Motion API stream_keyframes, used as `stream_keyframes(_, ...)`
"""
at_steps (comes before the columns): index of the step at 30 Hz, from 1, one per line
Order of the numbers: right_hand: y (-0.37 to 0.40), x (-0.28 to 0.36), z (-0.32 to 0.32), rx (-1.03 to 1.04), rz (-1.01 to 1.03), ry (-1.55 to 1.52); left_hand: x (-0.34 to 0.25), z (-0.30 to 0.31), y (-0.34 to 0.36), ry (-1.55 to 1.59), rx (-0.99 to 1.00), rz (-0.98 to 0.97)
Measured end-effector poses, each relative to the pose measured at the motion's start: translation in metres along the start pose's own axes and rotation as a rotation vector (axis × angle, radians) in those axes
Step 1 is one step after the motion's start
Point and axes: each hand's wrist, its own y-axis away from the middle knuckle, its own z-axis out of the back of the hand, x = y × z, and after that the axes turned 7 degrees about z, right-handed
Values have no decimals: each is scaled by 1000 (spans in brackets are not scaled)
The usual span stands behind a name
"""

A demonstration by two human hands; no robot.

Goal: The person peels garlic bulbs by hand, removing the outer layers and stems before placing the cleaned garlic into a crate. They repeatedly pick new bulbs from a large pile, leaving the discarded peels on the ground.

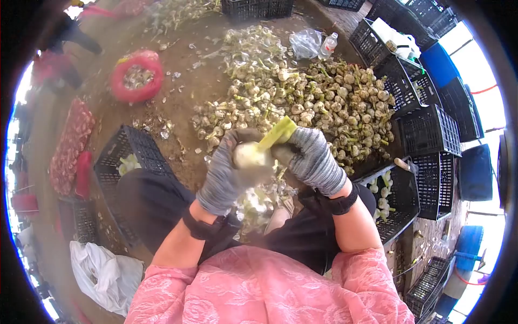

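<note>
My left hand [222,171], in a grey knitted glove, is closed around a white garlic bulb [251,155] in front of my lap. The bulb's thick green stem [278,134] points up and to the right. My right hand [317,161], gloved the same way, has its fingers closed at the stem. Whether it also grips some small tool is hidden. A grey blur just under the bulb cannot be made out. Beyond my hands lies a big heap of garlic bulbs [345,102] with short stems. Pale peelings [259,202] cover the ground between my legs.
Black crates with trimmed garlic stand by my left knee [141,154] and right knee [402,197]. More black crates [431,127] line the right side. A red mesh bag [137,75], a filled mesh sack [73,143], a white sack [105,275] and a plastic bottle [328,44] lie around.
</note>
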Motion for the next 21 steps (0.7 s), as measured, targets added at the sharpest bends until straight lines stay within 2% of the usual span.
stream_keyframes(2, 0, 3, 5, 37, 20, -175, -4, 9, 0, 585, 164, 399)
stream_keyframes(3, 1, 5, 3, 32, -7, -283, -5, 8, -2, 613, 171, 471)
stream_keyframes(6, 4, 1, 1, 45, -96, -244, 1, 9, -4, 654, 122, 482)
stream_keyframes(7, 4, -1, -1, 41, -95, -244, 8, 9, -3, 514, 127, 380)
stream_keyframes(8, 4, -2, -4, -3, -53, -234, 9, 6, -3, 513, 129, 381)
stream_keyframes(10, 6, -2, -5, -43, -13, -227, 11, 1, -3, -59, -23, -32)
stream_keyframes(11, 6, -1, -5, -5, -50, -274, 10, 2, -3, -60, -26, -31)
stream_keyframes(14, 7, 5, -7, 18, -65, -371, -3, 10, 0, 394, 76, 298)
stream_keyframes(15, 7, 7, -7, 14, -157, -506, -9, 12, 1, 405, 78, 392)
stream_keyframes(16, 7, 7, -6, 11, -248, -640, -8, 14, 0, 404, 75, 391)
stream_keyframes(18, 7, 4, -8, 1, -248, -625, -3, 18, -6, 571, 171, 514)
stream_keyframes(20, 6, 9, -6, 32, -280, -578, 2, 22, -8, 590, 199, 518)
stream_keyframes(21, 6, 9, -8, 33, -282, -579, 11, 22, -7, 336, 69, 303)
